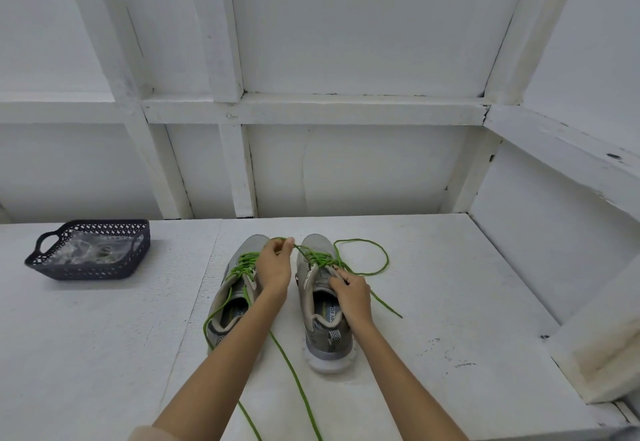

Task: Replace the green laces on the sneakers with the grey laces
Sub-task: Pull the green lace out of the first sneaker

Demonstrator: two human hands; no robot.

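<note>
The left hand (275, 264) pinched a green lace (320, 261) by the toe end of a sneaker (329, 329); the right hand (349, 291) gripped its tongue, on a table (450, 284). The lace looked light and limp, best pulled close to an eyelet.

A dark blue basket (86, 269) stands at the far left of the white desk (450, 284), close to its back edge. Its walls have a lattice of small holes, and a loop handle shows on its left end. Crumpled clear plastic (93, 248) lies inside; what it wraps cannot be told. A thin seam (194, 302) runs across the desk from back to front. Behind the desk rises a white wall (363, 24) of flat panels, divided by white beams (311, 108). On the right a white ledge (561, 149) runs along the side wall, and below it a white block (595, 347) rests on the desk.
</note>
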